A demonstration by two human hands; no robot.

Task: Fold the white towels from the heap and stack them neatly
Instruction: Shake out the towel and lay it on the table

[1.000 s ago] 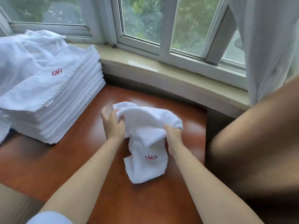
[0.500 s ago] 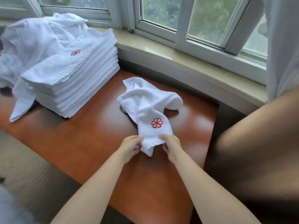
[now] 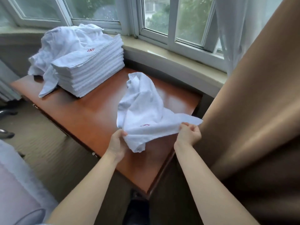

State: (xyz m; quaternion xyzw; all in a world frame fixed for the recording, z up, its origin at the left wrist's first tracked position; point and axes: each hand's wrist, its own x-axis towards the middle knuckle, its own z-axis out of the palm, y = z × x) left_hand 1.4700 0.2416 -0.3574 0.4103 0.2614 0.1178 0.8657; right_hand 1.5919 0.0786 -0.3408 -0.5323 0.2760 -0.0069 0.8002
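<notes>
A crumpled white towel (image 3: 142, 109) with a small red emblem hangs lifted over the red-brown table (image 3: 90, 114). My left hand (image 3: 117, 142) grips its near edge on the left. My right hand (image 3: 189, 133) pinches the same edge near its right corner. The edge is stretched between both hands. A neat stack of folded white towels (image 3: 90, 69) stands at the table's far left. Behind and beside that stack lies the loose heap of unfolded towels (image 3: 63, 43), one end trailing down onto the table.
A stone windowsill (image 3: 170, 60) and window frames run along the far side. A brown curtain (image 3: 251, 111) fills the right, with a sheer white curtain (image 3: 235, 30) behind it. Carpeted floor lies left of the table, and a pale bed edge (image 3: 17, 184) sits bottom left.
Both hands have lifted the towel off the table and moved apart, spreading its near edge. The view has pulled back and swung right, showing more of the table, stack and heap.
</notes>
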